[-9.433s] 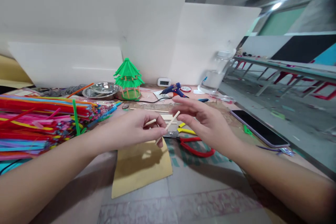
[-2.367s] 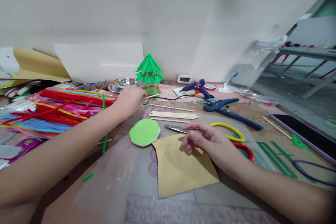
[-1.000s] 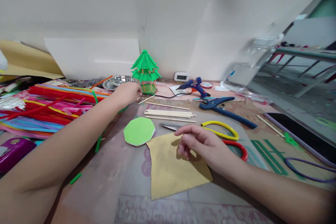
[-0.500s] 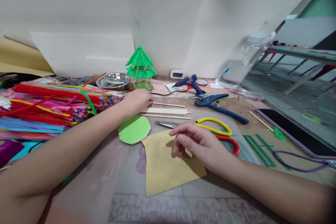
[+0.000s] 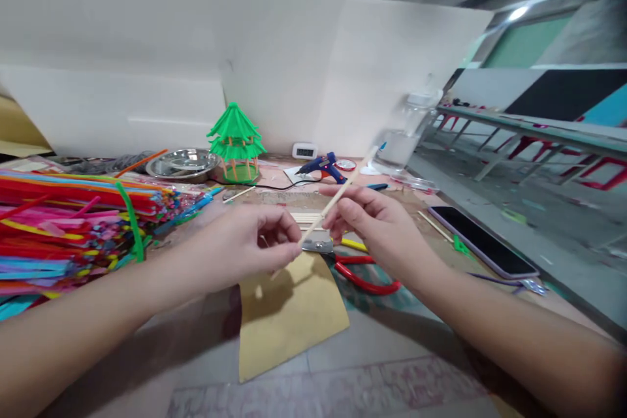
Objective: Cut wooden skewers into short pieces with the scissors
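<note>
My left hand [image 5: 264, 241] pinches a thin wooden stick [image 5: 337, 194] near its lower end between thumb and fingers. The stick slants up to the right, its upper part blurred. My right hand [image 5: 375, 219] is beside it, fingers loosely curled and apart, fingertips close to the stick's middle; whether they touch is unclear. Beneath the hands lies a tan piece of paper [image 5: 294, 326]. Scissors [image 5: 367, 282] with red and yellow handles lie at its upper right edge, partly covered by my right hand. More wooden sticks [image 5: 306, 219] lie behind the hands.
Bundled pipe cleaners [image 5: 73, 228] fill the left side. At the back stand a green tiered-roof model [image 5: 236, 144], a metal dish [image 5: 183, 163], a digital clock [image 5: 304, 151], a blue glue gun [image 5: 323, 166] and a clear bottle [image 5: 399, 144]. A phone [image 5: 482, 241] lies right.
My left hand has picked up a wooden stick and brought it toward me, over the tan paper. My right hand has risen toward the stick. The view has turned right; the green octagon is now hidden.
</note>
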### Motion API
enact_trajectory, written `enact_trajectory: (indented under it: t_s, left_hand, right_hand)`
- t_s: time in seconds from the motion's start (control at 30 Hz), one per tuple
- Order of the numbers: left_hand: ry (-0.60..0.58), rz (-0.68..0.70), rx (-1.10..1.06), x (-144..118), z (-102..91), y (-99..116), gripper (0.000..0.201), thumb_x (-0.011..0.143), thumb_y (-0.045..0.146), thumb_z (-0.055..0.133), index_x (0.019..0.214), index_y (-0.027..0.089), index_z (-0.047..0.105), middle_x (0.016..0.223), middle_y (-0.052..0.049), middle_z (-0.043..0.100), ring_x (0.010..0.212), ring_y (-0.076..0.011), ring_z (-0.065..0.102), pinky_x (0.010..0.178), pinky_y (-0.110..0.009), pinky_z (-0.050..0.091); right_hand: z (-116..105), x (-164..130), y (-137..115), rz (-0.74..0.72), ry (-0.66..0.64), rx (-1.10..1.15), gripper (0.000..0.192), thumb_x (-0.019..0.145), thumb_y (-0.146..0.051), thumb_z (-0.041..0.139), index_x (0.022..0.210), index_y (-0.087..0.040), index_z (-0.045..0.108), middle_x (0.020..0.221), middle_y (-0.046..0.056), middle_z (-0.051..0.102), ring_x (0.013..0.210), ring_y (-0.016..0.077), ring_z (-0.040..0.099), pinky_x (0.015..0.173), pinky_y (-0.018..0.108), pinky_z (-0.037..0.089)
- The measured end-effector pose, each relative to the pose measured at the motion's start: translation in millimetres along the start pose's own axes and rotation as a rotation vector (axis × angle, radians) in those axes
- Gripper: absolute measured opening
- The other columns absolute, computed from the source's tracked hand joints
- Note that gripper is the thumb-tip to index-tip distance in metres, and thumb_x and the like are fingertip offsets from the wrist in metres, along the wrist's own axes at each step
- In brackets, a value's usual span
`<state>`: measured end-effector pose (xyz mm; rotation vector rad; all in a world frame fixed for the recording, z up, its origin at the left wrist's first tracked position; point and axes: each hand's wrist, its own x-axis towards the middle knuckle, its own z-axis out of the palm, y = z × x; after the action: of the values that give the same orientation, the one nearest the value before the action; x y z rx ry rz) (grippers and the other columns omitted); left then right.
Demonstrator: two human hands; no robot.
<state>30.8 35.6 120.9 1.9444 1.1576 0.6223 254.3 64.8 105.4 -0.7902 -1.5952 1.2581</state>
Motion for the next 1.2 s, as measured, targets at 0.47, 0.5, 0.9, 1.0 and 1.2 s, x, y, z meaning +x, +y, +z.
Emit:
enact_trajectory:
  t_s: [0.47, 0.5, 0.9, 1.0, 1.2]
  left_hand:
    - [-0.223, -0.12, 0.013, -12.3, 21.8, -9.3, 0.018, 0.088, 0.03, 0.053, 0.092, 0.022, 0.068, 0.08, 0.003, 0.071, 0.067, -0.0116, 0.067, 0.061, -0.019, 0.05]
    - [-0.224, -0.123, 0.018, -12.9, 22.8, -8.8, 0.018, 0.088, 0.029, 0.053, 0.092, 0.022, 0.068, 0.081, 0.003, 0.071, 0.067, -0.012, 0.067, 0.062, -0.019, 0.05]
    - [-0.212, -0.077, 0.01, -15.4, 25.5, -6.1, 0.019, 0.087, 0.025, 0.053, 0.096, 0.022, 0.07, 0.08, 0.002, 0.071, 0.07, -0.0142, 0.066, 0.064, -0.021, 0.05]
    - [-0.136, -0.025, -0.028, -15.9, 23.0, -4.1, 0.019, 0.088, 0.022, 0.054, 0.101, 0.023, 0.068, 0.085, 0.002, 0.07, 0.078, -0.014, 0.066, 0.067, -0.021, 0.05]
    - [-0.056, 0.043, -0.296, -18.1, 23.8, -9.4, 0.05, 0.096, 0.028, 0.055, 0.143, 0.033, 0.04, 0.089, 0.003, 0.067, 0.073, -0.013, 0.07, 0.064, -0.022, 0.056]
  right_hand:
    - [6.6, -21.6, -5.2, 0.035, -0.103, 0.192, 0.026, 0.088, -0.043, 0.073, 0.09, -0.017, 0.068, 0.073, 0.0, 0.069, 0.061, 0.0082, 0.062, 0.06, 0.022, 0.052]
    - [7.4, -22.2, -5.8, 0.044, -0.106, 0.179, 0.027, 0.087, -0.044, 0.073, 0.089, -0.017, 0.067, 0.071, -0.001, 0.068, 0.059, 0.0081, 0.062, 0.059, 0.022, 0.052]
    - [7.9, -22.2, -2.1, 0.088, -0.123, 0.138, 0.028, 0.089, -0.045, 0.069, 0.093, -0.017, 0.067, 0.071, -0.001, 0.068, 0.057, 0.0081, 0.062, 0.057, 0.022, 0.051]
    - [7.4, -20.6, 0.4, 0.091, -0.094, 0.123, 0.026, 0.088, -0.043, 0.07, 0.092, -0.018, 0.065, 0.069, -0.002, 0.068, 0.055, 0.0082, 0.062, 0.056, 0.023, 0.052]
    - [6.4, -16.9, -1.5, 0.101, -0.093, -0.01, 0.027, 0.087, -0.044, 0.07, 0.088, -0.018, 0.064, 0.069, -0.001, 0.068, 0.058, 0.011, 0.063, 0.058, 0.026, 0.054]
